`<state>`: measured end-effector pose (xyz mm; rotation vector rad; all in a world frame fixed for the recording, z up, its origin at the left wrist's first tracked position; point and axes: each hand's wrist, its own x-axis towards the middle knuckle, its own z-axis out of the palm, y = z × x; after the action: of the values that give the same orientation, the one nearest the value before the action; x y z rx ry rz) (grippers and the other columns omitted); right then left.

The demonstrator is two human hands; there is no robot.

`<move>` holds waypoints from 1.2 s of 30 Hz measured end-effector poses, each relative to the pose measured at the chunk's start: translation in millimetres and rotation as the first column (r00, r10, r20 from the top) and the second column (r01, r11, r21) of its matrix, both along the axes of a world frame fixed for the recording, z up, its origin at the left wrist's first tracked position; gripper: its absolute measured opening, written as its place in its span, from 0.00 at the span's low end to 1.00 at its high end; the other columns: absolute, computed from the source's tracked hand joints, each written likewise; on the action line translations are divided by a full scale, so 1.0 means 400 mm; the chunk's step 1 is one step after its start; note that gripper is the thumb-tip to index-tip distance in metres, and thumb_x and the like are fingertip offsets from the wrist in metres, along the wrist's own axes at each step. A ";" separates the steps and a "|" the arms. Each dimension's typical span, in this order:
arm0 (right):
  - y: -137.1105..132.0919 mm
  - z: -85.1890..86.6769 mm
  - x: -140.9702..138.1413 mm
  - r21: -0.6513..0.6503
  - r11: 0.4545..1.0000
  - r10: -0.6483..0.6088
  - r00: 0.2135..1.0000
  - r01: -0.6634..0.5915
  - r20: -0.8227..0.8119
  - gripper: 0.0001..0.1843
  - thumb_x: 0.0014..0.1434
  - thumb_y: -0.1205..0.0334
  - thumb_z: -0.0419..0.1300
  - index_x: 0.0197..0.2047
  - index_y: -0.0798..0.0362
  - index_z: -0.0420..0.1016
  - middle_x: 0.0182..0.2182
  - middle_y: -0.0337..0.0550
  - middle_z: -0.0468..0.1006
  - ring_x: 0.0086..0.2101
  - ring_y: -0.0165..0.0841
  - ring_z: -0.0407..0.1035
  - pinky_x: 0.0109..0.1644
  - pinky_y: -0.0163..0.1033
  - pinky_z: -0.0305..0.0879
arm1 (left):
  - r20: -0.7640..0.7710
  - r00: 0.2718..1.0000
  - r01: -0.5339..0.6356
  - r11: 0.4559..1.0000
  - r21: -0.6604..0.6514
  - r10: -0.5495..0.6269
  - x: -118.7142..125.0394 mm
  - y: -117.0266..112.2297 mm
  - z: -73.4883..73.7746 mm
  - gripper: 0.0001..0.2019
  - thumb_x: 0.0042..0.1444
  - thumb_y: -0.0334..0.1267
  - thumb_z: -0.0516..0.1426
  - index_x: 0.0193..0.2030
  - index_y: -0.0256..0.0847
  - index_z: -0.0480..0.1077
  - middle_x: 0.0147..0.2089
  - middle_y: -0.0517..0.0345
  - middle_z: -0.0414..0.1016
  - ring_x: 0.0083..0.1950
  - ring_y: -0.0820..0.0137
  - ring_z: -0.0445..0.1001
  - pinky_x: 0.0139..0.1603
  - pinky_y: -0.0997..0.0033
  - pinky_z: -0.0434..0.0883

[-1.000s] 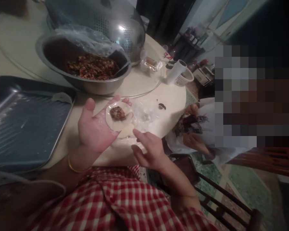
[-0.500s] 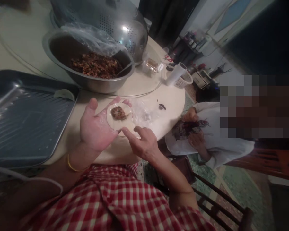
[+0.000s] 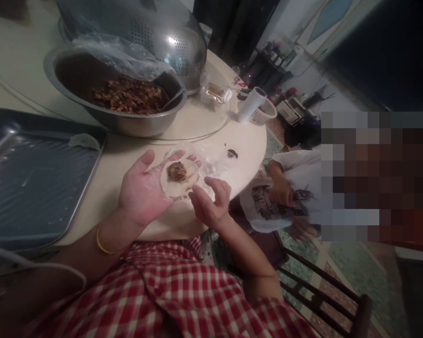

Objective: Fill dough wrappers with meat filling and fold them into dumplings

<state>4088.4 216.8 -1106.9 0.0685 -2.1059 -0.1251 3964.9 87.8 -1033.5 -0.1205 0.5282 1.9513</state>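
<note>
My left hand point(image 3: 141, 193) is held palm up, fingers stretched out, with a round dumpling wrapper point(image 3: 172, 188) resting on its palm and fingers. A lump of brown minced filling point(image 3: 177, 172) sits on the upper part of the wrapper. At the wrapper's right edge is my right hand point(image 3: 213, 202), thumb and fingers apart and curved; whether a fingertip touches the dough I cannot tell. A metal bowl point(image 3: 137, 124) beyond my hands holds more filling point(image 3: 130, 95) and a utensil handle. One folded dumpling point(image 3: 84, 140) lies in the metal tray point(image 3: 38, 188) on the left.
A plastic sheet point(image 3: 127, 58) partly covers the bowl, and a perforated metal dome point(image 3: 176, 51) stands behind it. Right of them are a wrapped package point(image 3: 215, 93), a white roll point(image 3: 253, 104) and a basket point(image 3: 265, 113). Another person point(image 3: 285, 183) sits at the right, beside a chair point(image 3: 324, 277).
My right hand's fingers have opened from a pointing pose at the wrapper's lower edge to a spread one at its right. The filling looks more gathered. The other person's hands have moved.
</note>
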 end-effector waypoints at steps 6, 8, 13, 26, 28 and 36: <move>-0.002 0.019 -0.023 0.015 0.994 0.111 0.986 -0.110 -0.125 0.11 0.58 0.65 0.61 0.44 0.44 0.73 0.51 0.45 0.67 0.47 0.36 0.66 0.45 0.42 0.70 | -0.012 1.000 0.013 0.998 -0.058 -0.014 0.011 -0.003 0.008 0.28 0.67 0.45 0.42 0.70 0.32 0.52 0.53 0.38 0.76 0.50 0.59 0.79 0.44 0.61 0.76; -0.007 0.030 -0.028 0.019 0.988 0.154 0.973 -0.153 -0.170 0.08 0.59 0.66 0.60 0.42 0.45 0.73 0.49 0.45 0.68 0.46 0.34 0.66 0.44 0.40 0.71 | -0.030 0.999 0.022 0.997 -0.074 -0.025 0.018 -0.005 0.014 0.28 0.68 0.45 0.41 0.69 0.32 0.54 0.53 0.38 0.76 0.49 0.59 0.79 0.41 0.63 0.77; -0.012 0.043 -0.031 0.046 0.985 0.171 0.968 -0.166 -0.184 0.06 0.59 0.66 0.61 0.39 0.45 0.75 0.46 0.45 0.70 0.45 0.35 0.65 0.44 0.39 0.71 | -0.064 0.997 0.029 0.997 -0.077 -0.034 0.030 -0.013 0.023 0.27 0.67 0.45 0.42 0.67 0.31 0.58 0.55 0.38 0.75 0.52 0.56 0.78 0.43 0.60 0.77; -0.042 0.051 -0.041 0.051 0.979 0.204 0.947 -0.197 -0.248 0.04 0.57 0.66 0.62 0.35 0.47 0.76 0.46 0.44 0.71 0.45 0.35 0.65 0.47 0.41 0.68 | -0.124 0.990 0.041 0.982 -0.185 -0.065 0.047 -0.015 0.016 0.21 0.62 0.25 0.48 0.60 0.38 0.67 0.54 0.49 0.78 0.41 0.70 0.80 0.36 0.76 0.77; -0.049 0.053 -0.044 0.063 0.974 0.225 0.946 -0.216 -0.232 0.04 0.57 0.66 0.62 0.34 0.47 0.76 0.46 0.44 0.72 0.45 0.35 0.65 0.47 0.41 0.68 | -0.132 0.989 0.044 0.982 -0.186 -0.069 0.045 -0.017 0.009 0.22 0.60 0.24 0.49 0.59 0.38 0.67 0.51 0.50 0.79 0.40 0.71 0.80 0.36 0.77 0.77; -0.071 0.046 -0.038 0.012 0.975 0.219 0.951 -0.222 -0.217 0.04 0.58 0.67 0.60 0.35 0.48 0.75 0.46 0.43 0.71 0.46 0.34 0.65 0.47 0.40 0.68 | -0.234 0.962 0.094 0.974 -0.205 -0.142 0.046 -0.026 -0.020 0.23 0.51 0.20 0.55 0.54 0.40 0.70 0.46 0.51 0.81 0.40 0.73 0.80 0.36 0.82 0.75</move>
<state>4073.2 188.4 -1088.5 0.2700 -1.8657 0.0154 3983.2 77.4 -1041.6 0.0337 0.8702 1.8050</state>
